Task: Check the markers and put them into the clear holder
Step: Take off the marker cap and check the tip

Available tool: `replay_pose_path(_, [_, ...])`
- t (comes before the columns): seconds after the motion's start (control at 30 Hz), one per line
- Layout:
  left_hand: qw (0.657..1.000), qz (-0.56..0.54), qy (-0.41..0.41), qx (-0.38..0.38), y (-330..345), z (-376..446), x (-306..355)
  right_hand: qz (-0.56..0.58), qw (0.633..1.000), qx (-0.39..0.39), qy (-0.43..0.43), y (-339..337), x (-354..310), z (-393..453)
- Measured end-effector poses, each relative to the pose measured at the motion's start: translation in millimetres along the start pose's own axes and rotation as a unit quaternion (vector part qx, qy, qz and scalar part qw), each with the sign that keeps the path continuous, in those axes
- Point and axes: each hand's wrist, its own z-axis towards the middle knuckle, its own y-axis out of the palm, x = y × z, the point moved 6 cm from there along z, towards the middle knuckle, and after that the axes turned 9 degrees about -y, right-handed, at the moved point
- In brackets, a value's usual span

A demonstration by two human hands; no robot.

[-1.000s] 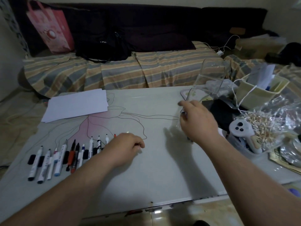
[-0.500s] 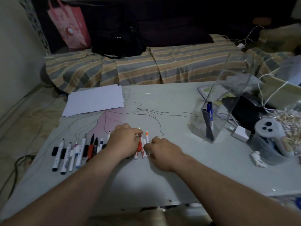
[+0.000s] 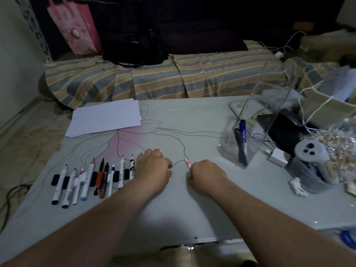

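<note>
With our right hand [image 3: 207, 175] pinching an orange marker [image 3: 187, 163] mid-frame and our left hand [image 3: 154, 170] curled beside it, grip unclear, testing it seems next, then the holder [image 3: 256, 130].

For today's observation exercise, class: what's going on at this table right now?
A person is sorting markers. The right hand pinches an orange-and-white marker, its tip pointing away. The left hand rests curled on the table at the end of a row of markers lying uncapped with caps beside them; whether it holds anything is hidden. The clear holder to the right holds two markers so far.
</note>
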Motion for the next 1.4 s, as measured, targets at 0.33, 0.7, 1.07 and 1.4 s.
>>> replay_pose_path(0.33, [0.997,-0.056,0.036,-0.024,8,-6,19,0.081,0.995,0.026,0.044,-10,43,-10])
replay_pose_path(0.7, [0.999,-0.032,0.025,-0.014,9,-8,36,0.090,0.995,-0.013,0.051,-4,50,-21])
replay_pose_path(1.07, [0.968,-0.252,-0.011,0.008,-12,-5,36,0.207,0.974,0.056,0.067,-32,59,-21])
replay_pose_path(1.4, [0.751,-0.655,-0.081,-0.029,-32,-9,23,0.392,0.898,0.201,-0.006,-70,44,-30])
